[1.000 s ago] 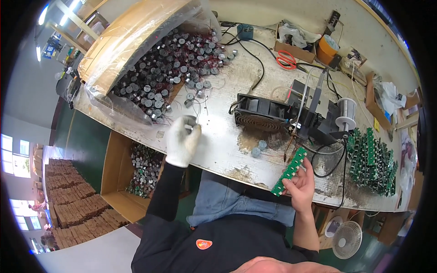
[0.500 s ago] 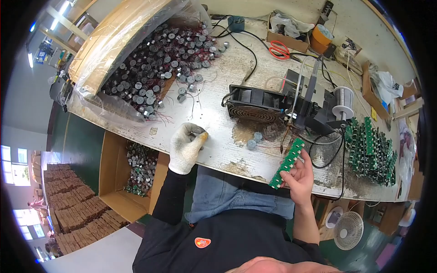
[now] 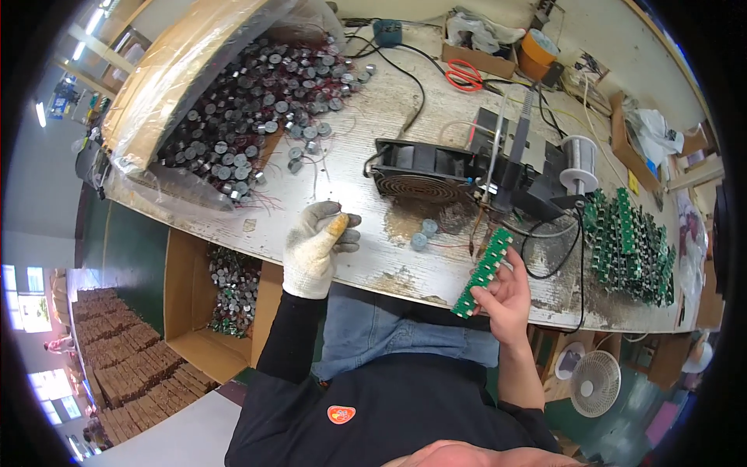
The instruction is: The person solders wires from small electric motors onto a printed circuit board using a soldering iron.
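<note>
My left hand (image 3: 310, 253), in a whitish glove with a yellow-stained thumb, hovers over the bench's front edge. Its thumb and fingertips are pinched together; whatever lies between them is too small to make out. My bare right hand (image 3: 506, 302) grips a narrow green circuit board strip (image 3: 484, 272) by its side, tilted, with small pale parts along its edges. Between my hands lie a few small round buzzer-like discs (image 3: 421, 238) with thin red wires. Just beyond the strip stands a soldering fixture (image 3: 498, 167) with a spool of solder wire (image 3: 578, 165).
A heap of grey discs with red wires (image 3: 249, 117) spills from a plastic-lined box at the left. A black fan (image 3: 424, 173) stands mid-bench. Red-handled scissors (image 3: 464, 75) lie behind it. Green boards (image 3: 629, 247) are piled at right. A cardboard box (image 3: 183, 303) sits below the left edge.
My left hand has turned slightly, its thumb now pointing up against the fingertips. My right hand keeps its hold on the circuit board strip. The whole view has shifted a little.
</note>
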Demonstrator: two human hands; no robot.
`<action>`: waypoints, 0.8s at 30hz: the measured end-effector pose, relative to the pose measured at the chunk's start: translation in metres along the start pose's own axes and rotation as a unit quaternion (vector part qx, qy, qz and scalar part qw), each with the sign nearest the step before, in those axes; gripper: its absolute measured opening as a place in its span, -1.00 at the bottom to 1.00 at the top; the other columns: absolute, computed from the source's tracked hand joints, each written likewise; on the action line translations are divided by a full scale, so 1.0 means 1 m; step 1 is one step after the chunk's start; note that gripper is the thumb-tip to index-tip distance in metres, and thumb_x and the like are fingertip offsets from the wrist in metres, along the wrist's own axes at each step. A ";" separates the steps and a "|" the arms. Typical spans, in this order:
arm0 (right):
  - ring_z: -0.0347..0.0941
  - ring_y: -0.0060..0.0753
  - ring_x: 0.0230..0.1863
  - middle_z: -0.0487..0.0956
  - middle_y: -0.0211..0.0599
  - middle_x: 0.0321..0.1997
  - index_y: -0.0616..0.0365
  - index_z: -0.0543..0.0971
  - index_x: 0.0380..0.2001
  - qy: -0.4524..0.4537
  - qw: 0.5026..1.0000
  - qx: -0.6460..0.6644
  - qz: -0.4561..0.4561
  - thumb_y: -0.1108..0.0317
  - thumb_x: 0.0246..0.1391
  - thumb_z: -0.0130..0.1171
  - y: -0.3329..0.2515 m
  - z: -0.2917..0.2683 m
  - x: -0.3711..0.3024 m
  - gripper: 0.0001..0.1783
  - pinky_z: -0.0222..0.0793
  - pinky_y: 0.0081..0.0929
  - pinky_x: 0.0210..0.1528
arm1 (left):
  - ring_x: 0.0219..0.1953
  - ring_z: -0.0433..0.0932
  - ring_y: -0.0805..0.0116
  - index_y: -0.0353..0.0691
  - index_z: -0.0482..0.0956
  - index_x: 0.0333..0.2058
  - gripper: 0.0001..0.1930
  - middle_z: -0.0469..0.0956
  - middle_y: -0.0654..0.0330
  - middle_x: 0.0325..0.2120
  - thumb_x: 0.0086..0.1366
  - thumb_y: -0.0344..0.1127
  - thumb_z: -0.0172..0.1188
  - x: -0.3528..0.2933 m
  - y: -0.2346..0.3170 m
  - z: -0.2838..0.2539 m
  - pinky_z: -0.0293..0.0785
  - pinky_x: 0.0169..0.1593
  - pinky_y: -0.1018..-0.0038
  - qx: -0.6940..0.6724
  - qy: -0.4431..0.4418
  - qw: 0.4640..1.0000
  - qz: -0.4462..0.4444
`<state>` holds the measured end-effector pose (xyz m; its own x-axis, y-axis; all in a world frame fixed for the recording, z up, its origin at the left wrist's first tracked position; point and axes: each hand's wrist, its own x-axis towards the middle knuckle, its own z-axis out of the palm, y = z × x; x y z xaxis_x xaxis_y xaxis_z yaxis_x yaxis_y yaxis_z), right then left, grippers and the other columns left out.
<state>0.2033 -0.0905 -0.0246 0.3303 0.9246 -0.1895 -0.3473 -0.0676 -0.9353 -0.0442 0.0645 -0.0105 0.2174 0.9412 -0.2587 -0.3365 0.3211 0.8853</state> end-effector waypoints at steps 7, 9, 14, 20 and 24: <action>0.49 -0.53 -0.38 0.39 -0.01 0.07 0.19 -0.05 0.29 -0.022 1.000 0.006 0.001 0.71 -0.05 0.16 0.005 -0.004 0.002 -0.12 0.46 -0.67 -0.52 | -0.50 0.48 0.46 -0.45 0.48 -0.22 -0.67 0.54 0.10 -0.46 0.25 -0.23 0.21 -0.020 -0.029 0.028 0.42 -0.39 0.59 0.015 -0.072 0.994 -0.076; 0.49 -0.53 -0.39 0.39 -0.02 0.06 0.18 -0.05 0.29 -0.027 1.000 0.008 -0.004 0.72 -0.05 0.16 0.006 -0.006 0.001 -0.11 0.45 -0.67 -0.52 | -0.58 0.38 0.57 -0.40 0.54 -0.31 -0.71 0.47 0.26 -0.61 0.24 -0.21 0.22 -0.027 -0.033 0.038 0.27 -0.48 0.66 0.060 -0.079 0.992 -0.081; 0.48 -0.56 -0.44 0.40 -0.08 -0.04 0.19 -0.01 0.26 -0.009 1.000 0.009 -0.001 0.72 -0.05 0.17 0.005 -0.003 -0.006 -0.14 0.43 -0.68 -0.55 | -0.55 0.36 0.63 -0.39 0.55 -0.29 -0.71 0.46 0.31 -0.58 0.24 -0.21 0.22 -0.038 -0.036 0.062 0.29 -0.46 0.66 0.152 -0.107 0.980 -0.074; 0.52 -0.53 -0.41 0.44 -0.09 -0.11 0.18 0.05 0.26 -0.027 0.999 0.010 0.035 0.68 -0.03 0.19 -0.001 0.004 -0.010 -0.18 0.44 -0.68 -0.50 | -0.49 0.41 0.48 -0.37 0.56 -0.35 -0.85 0.46 0.19 -0.50 0.18 -0.38 0.22 -0.042 -0.049 0.080 0.35 -0.38 0.55 0.354 -0.161 0.919 0.059; 0.53 -0.53 -0.39 0.46 -0.06 -0.10 0.17 0.04 0.27 -0.033 0.998 0.017 0.052 0.65 -0.02 0.19 -0.003 0.001 -0.009 -0.18 0.46 -0.67 -0.48 | -0.49 0.42 0.43 -0.37 0.56 -0.39 -0.87 0.43 0.14 -0.48 0.16 -0.40 0.21 -0.038 -0.048 0.088 0.34 -0.38 0.53 0.393 -0.189 0.895 0.090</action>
<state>0.2006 -0.0985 -0.0197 0.2320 0.9360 -0.2646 -0.4062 -0.1540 -0.9007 0.0445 0.0042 -0.0096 0.5694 0.8194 -0.0660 0.3187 -0.1460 0.9366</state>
